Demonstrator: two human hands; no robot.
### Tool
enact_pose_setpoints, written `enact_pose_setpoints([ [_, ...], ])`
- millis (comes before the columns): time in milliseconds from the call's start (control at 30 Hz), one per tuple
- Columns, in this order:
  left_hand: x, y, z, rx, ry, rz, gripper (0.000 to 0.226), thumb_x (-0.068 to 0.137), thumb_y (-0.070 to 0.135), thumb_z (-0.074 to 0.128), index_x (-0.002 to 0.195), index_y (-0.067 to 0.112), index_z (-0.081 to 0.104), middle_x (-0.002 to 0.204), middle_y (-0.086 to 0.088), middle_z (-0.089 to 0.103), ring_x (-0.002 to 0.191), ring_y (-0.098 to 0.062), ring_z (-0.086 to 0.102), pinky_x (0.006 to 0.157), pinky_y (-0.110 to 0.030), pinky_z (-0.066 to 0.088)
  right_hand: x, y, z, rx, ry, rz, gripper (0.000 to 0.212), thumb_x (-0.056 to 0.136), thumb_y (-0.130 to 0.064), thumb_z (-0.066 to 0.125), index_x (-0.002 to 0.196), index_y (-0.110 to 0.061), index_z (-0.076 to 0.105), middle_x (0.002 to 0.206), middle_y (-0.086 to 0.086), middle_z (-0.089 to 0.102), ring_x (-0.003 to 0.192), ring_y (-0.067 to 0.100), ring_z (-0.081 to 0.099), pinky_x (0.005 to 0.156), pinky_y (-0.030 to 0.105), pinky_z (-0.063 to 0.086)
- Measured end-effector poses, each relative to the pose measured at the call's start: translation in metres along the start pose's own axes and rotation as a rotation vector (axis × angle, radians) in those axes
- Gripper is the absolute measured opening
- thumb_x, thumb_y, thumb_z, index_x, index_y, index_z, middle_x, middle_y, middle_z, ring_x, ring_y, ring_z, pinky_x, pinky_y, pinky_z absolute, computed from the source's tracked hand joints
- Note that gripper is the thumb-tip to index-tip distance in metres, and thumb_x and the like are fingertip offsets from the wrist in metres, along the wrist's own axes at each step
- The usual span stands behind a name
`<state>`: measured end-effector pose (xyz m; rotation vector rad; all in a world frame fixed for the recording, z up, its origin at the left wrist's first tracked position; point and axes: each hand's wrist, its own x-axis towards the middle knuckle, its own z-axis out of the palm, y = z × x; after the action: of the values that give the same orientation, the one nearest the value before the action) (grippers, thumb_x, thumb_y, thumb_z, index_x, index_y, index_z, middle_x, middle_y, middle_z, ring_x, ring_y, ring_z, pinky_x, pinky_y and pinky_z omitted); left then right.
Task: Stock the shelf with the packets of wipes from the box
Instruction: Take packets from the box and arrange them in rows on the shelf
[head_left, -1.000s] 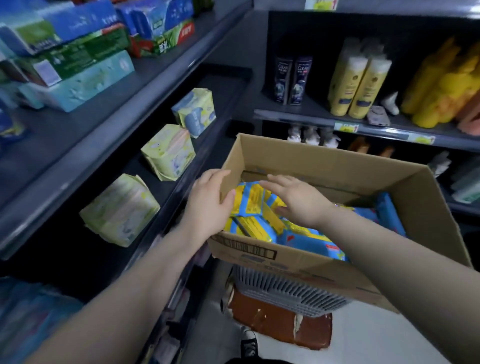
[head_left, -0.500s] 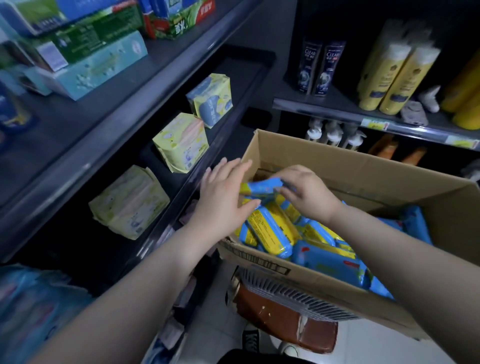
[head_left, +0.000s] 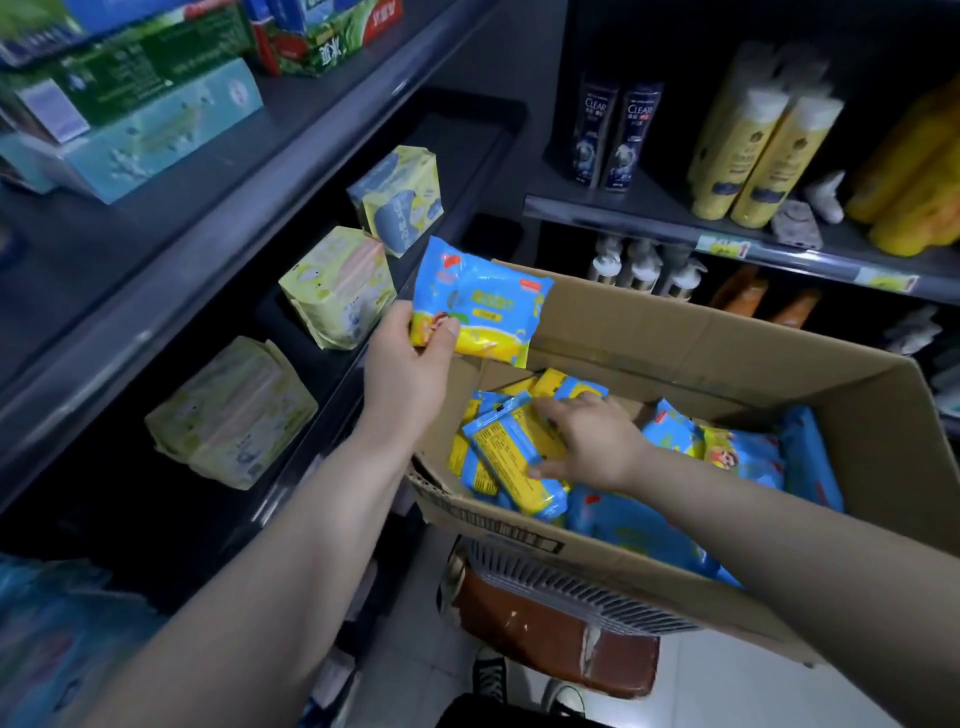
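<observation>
Left hand (head_left: 410, 364) pinches a raised packet (head_left: 483, 312) by its lower corner, thumb on the printed face and fingers behind. The packet is a flat, glossy plastic pillow, blue above and yellow below, held above the left wall of the box (head_left: 675, 332) and near the shelf (head_left: 467, 150). Right hand (head_left: 587, 441) is inside the box, fingers and thumb curled round a second packet (head_left: 514, 462), which is tilted with its yellow, text-printed back uppermost. The box is brown corrugated cardboard, open-topped, holding a loose heap of similar packets. On the dark, smooth shelf stand three soft pale-green packs (head_left: 337, 286) in creased film wrappers, spaced apart.
</observation>
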<state>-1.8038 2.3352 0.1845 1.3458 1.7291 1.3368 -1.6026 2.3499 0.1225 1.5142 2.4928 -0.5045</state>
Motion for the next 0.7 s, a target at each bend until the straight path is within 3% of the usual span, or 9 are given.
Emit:
enact_pose_setpoints([
  [100, -0.001, -0.002, -0.001, -0.023, 0.011, 0.000, 0.015, 0.090, 0.026, 0.061, 0.088, 0.012, 0.055, 0.081, -0.005, 0.061, 0.068, -0.010, 0.053, 0.062, -0.028, 0.042, 0.009, -0.014, 0.002, -0.001, -0.026, 0.064, 0.100, 0.072, -0.058, 0.069, 0.148, -0.017, 0.017, 0.122, 0.009, 0.056, 0.118, 0.031, 0.041, 0.095, 0.041, 0.030],
  [167, -0.001, -0.001, -0.002, -0.031, 0.006, -0.007, 0.018, 0.090, 0.026, 0.061, 0.087, 0.010, 0.053, 0.079, -0.004, 0.059, 0.068, -0.011, 0.052, 0.061, -0.028, 0.042, 0.011, -0.018, 0.001, 0.119, -0.013, 0.128, 0.092, 0.074, -0.046, 0.073, 0.146, -0.016, 0.024, 0.113, 0.009, 0.060, 0.114, 0.030, 0.046, 0.093, 0.040, 0.033],
  [233, -0.001, -0.001, -0.002, -0.028, 0.017, -0.018, 0.020, 0.090, 0.026, 0.061, 0.084, 0.011, 0.050, 0.077, -0.002, 0.057, 0.065, -0.012, 0.050, 0.059, -0.028, 0.040, 0.008, -0.017, -0.008, 0.270, 0.045, 0.158, 0.056, 0.073, -0.033, 0.074, 0.121, -0.014, 0.054, 0.095, 0.005, 0.063, 0.099, 0.028, 0.056, 0.083, 0.037, 0.041],
  [300, 0.000, 0.000, -0.003, -0.058, 0.055, -0.038, 0.019, 0.090, 0.025, 0.060, 0.079, 0.018, 0.047, 0.074, 0.000, 0.056, 0.063, -0.013, 0.051, 0.059, -0.029, 0.041, 0.000, -0.009, -0.021, 0.385, 0.152, 0.171, 0.027, 0.070, -0.027, 0.074, 0.090, -0.013, 0.066, 0.081, 0.004, 0.064, 0.084, 0.027, 0.060, 0.074, 0.038, 0.046],
  [367, 0.001, 0.000, -0.005, -0.096, 0.105, -0.051, 0.016, 0.088, 0.027, 0.060, 0.078, 0.025, 0.047, 0.076, 0.000, 0.059, 0.066, -0.016, 0.056, 0.063, -0.033, 0.046, -0.010, 0.003, -0.035, 0.457, 0.347, 0.159, 0.018, 0.069, -0.020, 0.076, 0.083, -0.014, 0.067, 0.078, 0.002, 0.062, 0.079, 0.025, 0.059, 0.073, 0.038, 0.048],
  [433, 0.001, 0.002, -0.006, -0.142, 0.117, -0.060, 0.009, 0.083, 0.038, 0.058, 0.082, 0.032, 0.052, 0.084, -0.004, 0.065, 0.076, -0.024, 0.063, 0.073, -0.043, 0.054, -0.026, 0.010, -0.048, 0.453, 0.654, 0.092, 0.017, 0.069, -0.010, 0.075, 0.084, -0.016, 0.068, 0.079, -0.003, 0.058, 0.078, 0.022, 0.057, 0.074, 0.037, 0.047],
  [533, -0.001, 0.009, -0.004, -0.226, 0.028, -0.073, 0.012, 0.077, 0.047, 0.056, 0.088, 0.045, 0.059, 0.093, -0.003, 0.070, 0.089, -0.027, 0.068, 0.083, -0.051, 0.054, -0.052, 0.010, -0.066, 0.390, 1.029, -0.007, 0.023, 0.068, 0.001, 0.067, 0.087, -0.012, 0.070, 0.087, -0.002, 0.059, 0.085, 0.023, 0.057, 0.077, 0.036, 0.043],
  [667, -0.026, 0.041, 0.010, -0.423, -0.119, -0.160, 0.008, 0.098, 0.022, 0.048, 0.098, 0.025, 0.055, 0.098, -0.002, 0.068, 0.088, -0.027, 0.069, 0.070, -0.033, 0.058, -0.069, 0.002, -0.075, 0.135, 1.264, -0.251, 0.023, 0.074, -0.003, 0.068, 0.092, -0.017, 0.066, 0.091, 0.003, 0.063, 0.084, 0.027, 0.057, 0.077, 0.037, 0.036],
  [700, -0.035, 0.049, 0.012, -0.484, -0.165, -0.192, 0.009, 0.100, 0.020, 0.044, 0.099, 0.022, 0.053, 0.100, -0.001, 0.069, 0.088, -0.027, 0.069, 0.069, -0.036, 0.059, -0.072, 0.000, -0.074, 0.067, 1.281, -0.301, 0.022, 0.078, -0.006, 0.066, 0.094, -0.021, 0.063, 0.092, 0.000, 0.061, 0.083, 0.026, 0.055, 0.077, 0.036, 0.034],
])
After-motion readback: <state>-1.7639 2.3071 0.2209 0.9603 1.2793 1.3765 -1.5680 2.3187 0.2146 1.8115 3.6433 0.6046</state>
